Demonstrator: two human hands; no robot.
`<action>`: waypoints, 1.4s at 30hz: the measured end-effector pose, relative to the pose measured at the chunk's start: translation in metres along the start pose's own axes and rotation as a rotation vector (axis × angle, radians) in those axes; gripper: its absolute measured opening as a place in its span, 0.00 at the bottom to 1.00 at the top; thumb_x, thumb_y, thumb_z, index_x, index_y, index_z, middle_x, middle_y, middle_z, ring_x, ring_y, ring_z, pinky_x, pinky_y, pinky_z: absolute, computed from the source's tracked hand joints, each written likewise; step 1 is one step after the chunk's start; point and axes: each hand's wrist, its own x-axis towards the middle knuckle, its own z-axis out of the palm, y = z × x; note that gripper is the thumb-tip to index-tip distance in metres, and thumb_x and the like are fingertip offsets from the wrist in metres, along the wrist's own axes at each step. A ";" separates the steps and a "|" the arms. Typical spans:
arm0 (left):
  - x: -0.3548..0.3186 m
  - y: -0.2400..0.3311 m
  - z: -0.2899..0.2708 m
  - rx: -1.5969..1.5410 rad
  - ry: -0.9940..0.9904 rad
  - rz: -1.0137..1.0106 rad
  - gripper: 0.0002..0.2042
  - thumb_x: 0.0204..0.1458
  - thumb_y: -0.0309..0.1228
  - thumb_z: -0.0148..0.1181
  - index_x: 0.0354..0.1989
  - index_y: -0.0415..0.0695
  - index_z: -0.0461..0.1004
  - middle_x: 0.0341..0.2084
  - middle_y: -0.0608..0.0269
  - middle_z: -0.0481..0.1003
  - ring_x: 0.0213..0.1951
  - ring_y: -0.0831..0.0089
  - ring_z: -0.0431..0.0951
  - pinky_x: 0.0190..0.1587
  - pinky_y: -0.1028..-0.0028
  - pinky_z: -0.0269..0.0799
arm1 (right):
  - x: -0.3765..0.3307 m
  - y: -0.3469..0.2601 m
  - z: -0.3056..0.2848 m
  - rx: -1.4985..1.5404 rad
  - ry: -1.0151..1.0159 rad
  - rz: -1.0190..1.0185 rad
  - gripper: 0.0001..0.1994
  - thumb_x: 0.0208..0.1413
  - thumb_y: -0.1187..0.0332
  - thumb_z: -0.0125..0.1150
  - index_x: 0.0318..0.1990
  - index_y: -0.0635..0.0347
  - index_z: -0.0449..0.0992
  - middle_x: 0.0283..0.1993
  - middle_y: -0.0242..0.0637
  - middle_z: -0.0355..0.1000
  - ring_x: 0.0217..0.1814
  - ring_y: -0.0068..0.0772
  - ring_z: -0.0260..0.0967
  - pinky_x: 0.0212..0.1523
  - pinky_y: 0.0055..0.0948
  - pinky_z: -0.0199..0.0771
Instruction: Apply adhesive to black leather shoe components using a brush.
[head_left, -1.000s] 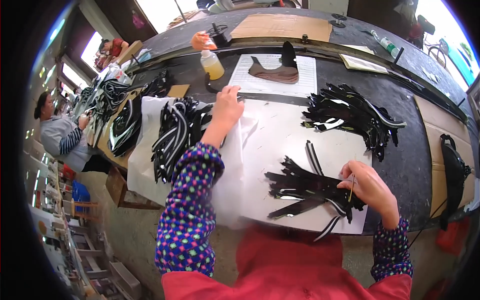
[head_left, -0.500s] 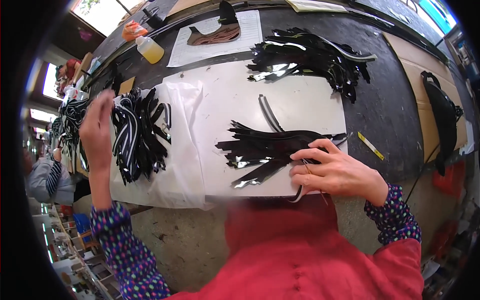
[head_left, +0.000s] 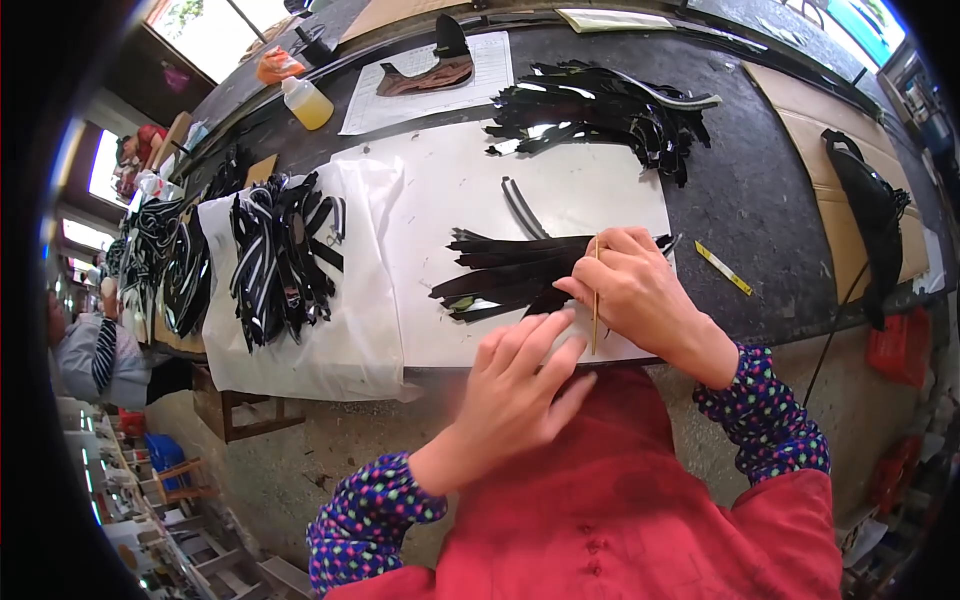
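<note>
A fanned bundle of glossy black strips (head_left: 490,280) lies on the white board (head_left: 440,190) in front of me. Over its right end is my right hand (head_left: 640,290), fingers closed round a thin yellowish stick (head_left: 596,305) that points upright in the picture. My left hand (head_left: 520,375) hovers at the board's front edge, just below the strips. Its fingers are spread and slightly blurred, with nothing visible in them. A single grey-striped black strip (head_left: 522,207) sticks out behind the bundle. Whatever lies under my right palm is hidden.
Black and white-striped strips (head_left: 285,260) lie on white plastic sheeting (head_left: 375,290) at left. Another black pile (head_left: 600,110) is at the back, near a bottle of yellow liquid (head_left: 307,103). A yellow strip (head_left: 723,268) and cardboard (head_left: 800,130) are at right. Another person (head_left: 85,350) is far left.
My left hand has come from the striped strips at left to the front of the black bundle. My right hand has turned over and now holds the thin stick upright.
</note>
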 end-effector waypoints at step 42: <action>0.050 -0.109 0.020 0.085 -0.208 0.066 0.24 0.55 0.44 0.65 0.57 0.46 0.72 0.65 0.58 0.68 0.65 0.61 0.66 0.66 0.55 0.51 | 0.051 0.049 0.024 0.471 -0.094 0.396 0.10 0.61 0.72 0.61 0.47 0.66 0.72 0.38 0.48 0.76 0.39 0.47 0.77 0.37 0.40 0.75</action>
